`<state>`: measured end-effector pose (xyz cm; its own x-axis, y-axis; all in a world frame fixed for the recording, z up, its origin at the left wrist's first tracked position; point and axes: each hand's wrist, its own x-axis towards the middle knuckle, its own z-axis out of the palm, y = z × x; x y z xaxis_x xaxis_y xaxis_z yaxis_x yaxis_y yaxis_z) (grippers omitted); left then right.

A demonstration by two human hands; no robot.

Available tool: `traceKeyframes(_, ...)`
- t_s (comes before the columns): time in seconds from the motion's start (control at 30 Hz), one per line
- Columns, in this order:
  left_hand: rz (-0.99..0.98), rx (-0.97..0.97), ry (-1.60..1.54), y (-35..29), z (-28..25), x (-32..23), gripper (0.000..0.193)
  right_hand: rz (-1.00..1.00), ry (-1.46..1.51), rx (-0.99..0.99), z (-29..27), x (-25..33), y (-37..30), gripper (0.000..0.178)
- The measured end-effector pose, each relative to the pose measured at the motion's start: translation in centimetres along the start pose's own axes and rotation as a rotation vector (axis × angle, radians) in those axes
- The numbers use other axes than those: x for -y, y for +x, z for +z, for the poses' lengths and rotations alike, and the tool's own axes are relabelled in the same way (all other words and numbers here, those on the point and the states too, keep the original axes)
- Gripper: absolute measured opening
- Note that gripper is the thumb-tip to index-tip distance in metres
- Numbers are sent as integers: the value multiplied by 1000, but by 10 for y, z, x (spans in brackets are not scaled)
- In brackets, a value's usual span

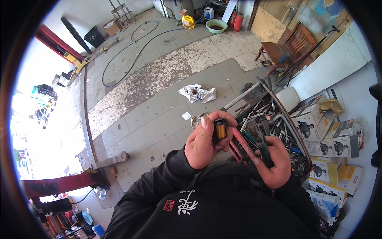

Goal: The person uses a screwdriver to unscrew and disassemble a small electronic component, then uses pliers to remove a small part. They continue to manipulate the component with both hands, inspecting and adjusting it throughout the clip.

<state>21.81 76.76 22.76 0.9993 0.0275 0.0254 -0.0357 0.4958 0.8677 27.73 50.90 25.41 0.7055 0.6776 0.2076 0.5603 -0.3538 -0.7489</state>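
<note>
My left hand (207, 139) is closed around a small cylindrical part (220, 129) with a copper-coloured winding and dark ends, held upright between thumb and fingers in front of my chest. To its right, my right hand (274, 163) grips a tool with dark green handles (263, 150) that looks like pliers; its head points away from me over the tool cart. A worn red bar (242, 144) runs between my hands and meets my right thumb; I cannot tell whether it belongs to the tool or the cart. The hands are apart.
The tool cart (308, 153) beside me is heaped with wrenches and other tools. Product boxes (310, 127) stand right of it. A white plastic bag (197, 94) lies on the tiled floor ahead. Farther off are a wooden chair (284, 49), a green basin (216, 26) and a hose (133, 65).
</note>
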Motion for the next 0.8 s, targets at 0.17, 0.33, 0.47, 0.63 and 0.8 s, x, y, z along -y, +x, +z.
traceKeyframes(0.17,57,22,102,-1,-6,2,75,33,-14,2,0,-8,-4,23)
traceKeyframes(0.33,39,-45,260,-4,-10,14,58,98,-299,-71,-4,-66,-41,28)
traceKeyframes(0.47,-113,-9,304,-2,-22,34,53,598,-499,146,-6,-142,-117,30)
traceKeyframes(0.63,-190,85,224,3,-27,63,61,682,-552,281,-10,-203,-203,32)
traceKeyframes(0.8,-357,74,65,17,-4,83,73,627,-522,197,-18,-249,-238,29)
